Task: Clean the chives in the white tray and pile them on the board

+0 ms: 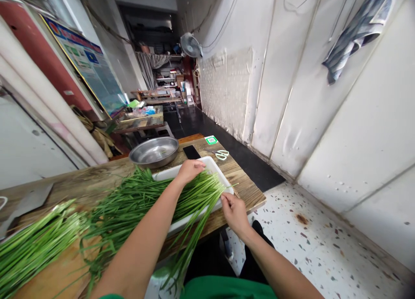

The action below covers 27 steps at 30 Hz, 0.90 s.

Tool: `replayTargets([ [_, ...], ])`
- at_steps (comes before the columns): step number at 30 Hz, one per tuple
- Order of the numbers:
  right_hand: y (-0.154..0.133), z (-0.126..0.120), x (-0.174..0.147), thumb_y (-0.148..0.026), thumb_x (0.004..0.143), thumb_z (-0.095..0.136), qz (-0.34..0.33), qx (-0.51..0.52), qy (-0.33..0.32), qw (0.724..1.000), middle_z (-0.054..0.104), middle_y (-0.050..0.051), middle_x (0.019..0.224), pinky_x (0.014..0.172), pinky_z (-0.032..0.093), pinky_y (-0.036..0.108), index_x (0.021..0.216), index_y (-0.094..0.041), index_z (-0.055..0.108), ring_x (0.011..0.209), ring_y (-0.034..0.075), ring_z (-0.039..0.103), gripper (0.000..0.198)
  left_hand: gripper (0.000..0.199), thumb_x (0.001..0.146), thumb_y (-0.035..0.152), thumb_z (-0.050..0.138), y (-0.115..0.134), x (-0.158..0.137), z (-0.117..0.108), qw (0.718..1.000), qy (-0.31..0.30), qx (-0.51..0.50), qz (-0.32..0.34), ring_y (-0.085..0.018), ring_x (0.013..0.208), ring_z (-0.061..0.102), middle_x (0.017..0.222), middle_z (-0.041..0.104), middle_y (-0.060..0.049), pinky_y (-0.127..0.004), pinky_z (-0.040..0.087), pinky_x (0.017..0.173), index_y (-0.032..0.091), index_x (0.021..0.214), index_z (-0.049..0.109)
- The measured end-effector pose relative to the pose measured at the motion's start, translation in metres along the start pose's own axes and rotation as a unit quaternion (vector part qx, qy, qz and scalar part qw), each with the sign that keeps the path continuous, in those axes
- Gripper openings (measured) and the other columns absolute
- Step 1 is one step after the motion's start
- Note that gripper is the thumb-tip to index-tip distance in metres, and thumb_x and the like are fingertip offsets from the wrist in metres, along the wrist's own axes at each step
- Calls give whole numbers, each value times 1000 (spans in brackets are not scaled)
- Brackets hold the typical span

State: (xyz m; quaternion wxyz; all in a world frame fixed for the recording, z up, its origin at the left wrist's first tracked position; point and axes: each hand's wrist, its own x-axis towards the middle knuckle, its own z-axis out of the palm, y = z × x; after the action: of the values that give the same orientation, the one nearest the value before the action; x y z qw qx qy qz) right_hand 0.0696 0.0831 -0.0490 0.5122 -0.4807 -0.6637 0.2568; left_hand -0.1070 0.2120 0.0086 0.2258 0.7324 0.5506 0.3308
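A long pile of green garlic chives (129,204) lies across a white plastic tray (221,172) and spills over its left end. The pale stem ends point right. At the tray's right corner, my right hand (235,210) pinches stem ends between thumb and fingers. Some leaves from there hang over the near rim and down past the table edge. My left hand (189,171) is over the tray's far side, fingers closed and touching the upper edge of the pile. Whatever its fingertips hold is too small to make out.
A steel basin (154,152), a black phone (191,152) and scissors with pale handles (222,155) lie beyond the tray on the wooden table (246,191). At left are more chives (39,247) on a cutting board (65,273) and a cleaver (30,202).
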Motion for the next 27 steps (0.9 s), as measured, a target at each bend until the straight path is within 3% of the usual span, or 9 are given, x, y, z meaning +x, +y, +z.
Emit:
replayTargets([
  [3,-1,-2,3,-25,82,34,-4,-9,-11,1000,41,-3,53,51,30,20,61,-16,49,49,9,37,27,32,60,34,63,2,-8,3,990,-30,-129,-55,-18,75,59,76,67,-6,-27,41,75,13,84,67],
  [6,-2,-3,6,-25,82,34,-10,-17,-14,1000,38,-4,51,49,29,19,59,-17,47,48,9,36,28,37,55,35,68,5,-13,5,978,-34,-187,-91,-17,73,59,74,68,-6,-28,41,75,12,83,67],
  [15,-2,-4,9,-24,82,34,-15,-15,-19,1000,42,-3,52,49,28,19,59,-17,49,48,9,38,28,36,52,39,69,5,-13,7,967,-32,-216,-128,-14,66,56,71,67,-5,-26,40,69,13,78,68],
  [21,-1,-5,10,-25,82,33,-18,-20,-31,999,43,-3,53,51,29,19,59,-17,48,49,9,39,29,33,59,41,64,10,-16,5,971,-55,-214,-90,-15,73,57,78,67,-5,-25,39,73,14,77,69],
  [27,-1,-5,10,-25,82,34,-19,-26,-35,999,44,-3,53,51,29,19,59,-17,49,49,9,39,29,32,58,39,65,15,-18,4,971,-50,-216,-95,-15,70,57,76,68,-6,-27,40,73,13,75,68],
])
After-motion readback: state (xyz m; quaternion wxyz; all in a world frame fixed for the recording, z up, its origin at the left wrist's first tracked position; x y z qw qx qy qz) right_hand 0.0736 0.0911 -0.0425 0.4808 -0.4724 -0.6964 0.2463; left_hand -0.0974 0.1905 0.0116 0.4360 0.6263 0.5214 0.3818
